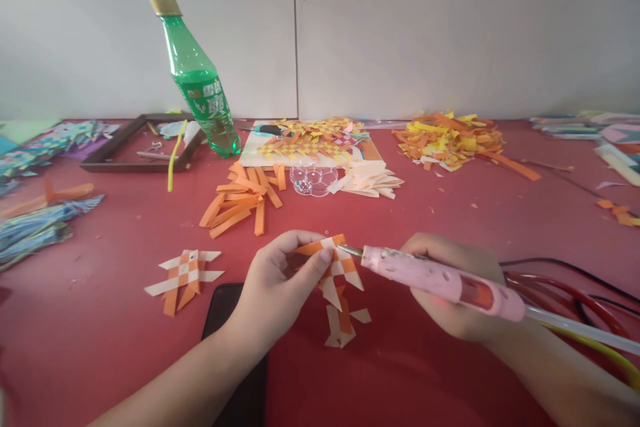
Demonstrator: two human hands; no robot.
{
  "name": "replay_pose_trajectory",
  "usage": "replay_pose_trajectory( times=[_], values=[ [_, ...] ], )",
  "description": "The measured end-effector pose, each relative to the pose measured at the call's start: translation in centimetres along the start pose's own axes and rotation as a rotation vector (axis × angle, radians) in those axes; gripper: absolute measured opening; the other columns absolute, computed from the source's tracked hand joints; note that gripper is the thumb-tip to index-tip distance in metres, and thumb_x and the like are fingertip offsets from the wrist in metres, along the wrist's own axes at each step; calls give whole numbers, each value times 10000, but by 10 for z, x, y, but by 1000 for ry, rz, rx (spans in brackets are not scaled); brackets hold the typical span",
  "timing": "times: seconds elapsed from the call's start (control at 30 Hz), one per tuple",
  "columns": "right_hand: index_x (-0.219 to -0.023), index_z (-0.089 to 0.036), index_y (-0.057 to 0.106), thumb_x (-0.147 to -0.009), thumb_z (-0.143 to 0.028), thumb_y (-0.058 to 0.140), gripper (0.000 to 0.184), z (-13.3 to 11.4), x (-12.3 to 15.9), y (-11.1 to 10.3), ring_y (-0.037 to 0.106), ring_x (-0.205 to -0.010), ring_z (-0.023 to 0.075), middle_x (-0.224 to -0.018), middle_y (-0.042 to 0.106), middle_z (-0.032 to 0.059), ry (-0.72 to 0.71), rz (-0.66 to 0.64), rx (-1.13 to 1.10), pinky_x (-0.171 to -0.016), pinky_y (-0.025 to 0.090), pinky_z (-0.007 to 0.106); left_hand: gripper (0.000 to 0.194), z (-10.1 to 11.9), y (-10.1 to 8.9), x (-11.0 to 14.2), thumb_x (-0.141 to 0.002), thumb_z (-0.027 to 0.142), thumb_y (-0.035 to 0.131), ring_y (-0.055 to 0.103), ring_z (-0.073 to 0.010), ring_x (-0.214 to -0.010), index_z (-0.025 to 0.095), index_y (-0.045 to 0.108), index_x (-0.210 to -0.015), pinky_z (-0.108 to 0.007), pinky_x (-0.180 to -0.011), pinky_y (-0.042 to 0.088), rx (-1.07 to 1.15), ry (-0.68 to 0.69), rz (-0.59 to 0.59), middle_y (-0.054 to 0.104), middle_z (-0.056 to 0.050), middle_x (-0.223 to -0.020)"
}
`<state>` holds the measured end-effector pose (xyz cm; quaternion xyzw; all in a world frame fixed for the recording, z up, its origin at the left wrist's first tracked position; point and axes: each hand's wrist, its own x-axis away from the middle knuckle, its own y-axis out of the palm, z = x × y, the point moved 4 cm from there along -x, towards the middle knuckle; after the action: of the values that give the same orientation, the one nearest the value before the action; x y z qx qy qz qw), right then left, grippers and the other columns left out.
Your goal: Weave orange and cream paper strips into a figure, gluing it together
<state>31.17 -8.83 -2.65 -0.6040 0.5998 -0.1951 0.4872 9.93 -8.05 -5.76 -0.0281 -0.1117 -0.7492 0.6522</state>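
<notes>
Orange-and-white weave (342, 268), pinched between left hand (283, 277) thumb and fingers. Glue gun (430, 276), right hand (453, 317) wrapped round it, nozzle (351, 251) at weave. Bottle (203, 90), near table's (120, 353) far edge.

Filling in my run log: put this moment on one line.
left hand: holds woven paper piece | right hand: holds pink glue gun | nozzle: at piece | beyond: orange strips

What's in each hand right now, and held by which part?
The left hand pinches the woven paper by its left side. The right hand holds the glue gun; the exact grip is hidden behind the pink body.
</notes>
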Motion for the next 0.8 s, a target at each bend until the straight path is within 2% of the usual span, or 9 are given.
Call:
replay_pose_trajectory(
  times=[0.27, 0.47, 0.63, 0.8],
  values=[
    [-682, -234, 552, -746, -239, 488, 91, 2, 0, 1, 532, -491, 128, -570, 608, -6, -48, 24, 51, -481, 343, 259, 192, 1, 1, 1, -825, 366, 691, 667, -106, -678, 177, 677, -856, -181, -633, 517, 13, -15, -5, 725, -6, -774],
    [-676, -245, 530, -742, -219, 498, 77, 1, 0, 0, 498, -464, 128, -546, 586, -17, -61, 38, 78, -488, 340, 268, 183, 2, 1, 2, -823, 362, 695, 669, -109, -683, 182, 675, -845, -189, -646, 514, 14, -5, 1, 730, -3, -775],
    [-684, -259, 528, -713, -188, 528, 77, 7, 2, 1, 523, -470, 147, -551, 598, -14, -61, 48, 108, -472, 320, 281, 193, 4, 0, 3, -812, 367, 705, 680, -133, -726, 176, 679, -828, -208, -667, 521, -32, 6, 24, 734, -20, -792],
    [-660, -260, 537, -680, -201, 548, 63, 15, 0, 4, 516, -434, 149, -519, 591, -19, -133, 9, 93, -437, 325, 279, 173, 5, -1, 3, -808, 360, 711, 676, -106, -719, 190, 685, -824, -166, -659, 516, -38, 25, 28, 731, 3, -782]
  ],
)
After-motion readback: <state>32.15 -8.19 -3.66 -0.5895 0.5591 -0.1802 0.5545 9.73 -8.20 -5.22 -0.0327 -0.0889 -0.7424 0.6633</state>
